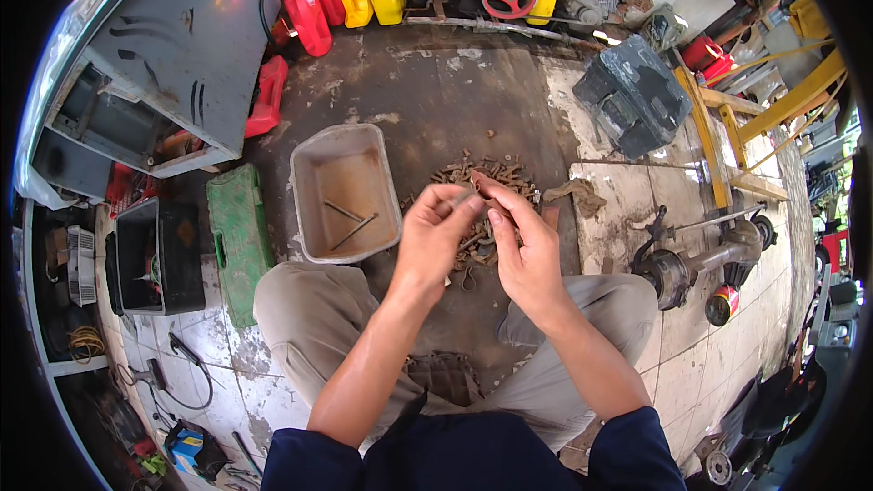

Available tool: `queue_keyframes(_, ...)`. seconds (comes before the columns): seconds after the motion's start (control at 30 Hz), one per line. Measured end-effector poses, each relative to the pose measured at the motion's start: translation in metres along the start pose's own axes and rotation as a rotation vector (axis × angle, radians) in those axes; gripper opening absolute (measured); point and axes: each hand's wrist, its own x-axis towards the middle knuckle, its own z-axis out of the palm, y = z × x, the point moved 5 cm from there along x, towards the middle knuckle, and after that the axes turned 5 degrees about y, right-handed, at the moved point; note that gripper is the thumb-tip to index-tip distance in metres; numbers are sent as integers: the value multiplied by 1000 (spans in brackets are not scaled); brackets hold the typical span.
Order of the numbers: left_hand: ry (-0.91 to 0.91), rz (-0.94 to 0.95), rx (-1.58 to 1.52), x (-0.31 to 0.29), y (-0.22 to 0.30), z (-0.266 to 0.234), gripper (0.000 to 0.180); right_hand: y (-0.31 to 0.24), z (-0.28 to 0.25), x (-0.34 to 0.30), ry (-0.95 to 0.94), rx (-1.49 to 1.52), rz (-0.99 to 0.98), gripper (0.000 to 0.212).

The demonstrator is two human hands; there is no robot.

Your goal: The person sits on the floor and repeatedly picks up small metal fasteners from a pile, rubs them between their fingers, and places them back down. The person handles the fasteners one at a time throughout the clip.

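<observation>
Floor [427, 91]: dark-stained, flaking in patches. Tub [350, 168]: grey, rounded corners, is standing left of the heap [497, 169]. Heap: rough, rusty bolts, is spreading beneath the hands. Left hand [435, 232]: fingers are pinching nearly closed on a small piece [476, 187]. Right hand [532, 259]: fingers are curving, slightly parted, against its right side; cannot tell whether gripping. Two long metal rods [354, 232]: are lying inside the tub. Small piece: dark, is sitting between both hands' fingertips.
</observation>
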Motion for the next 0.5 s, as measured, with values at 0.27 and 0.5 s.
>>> queue_keyframes(0.27,38,-48,-147,2,-2,-3,10,-2,-1,2,-10,-34,-16,29)
queue_keyframes(0.5,-41,46,-162,1,-5,-6,14,4,0,1,-2,47,-54,31)
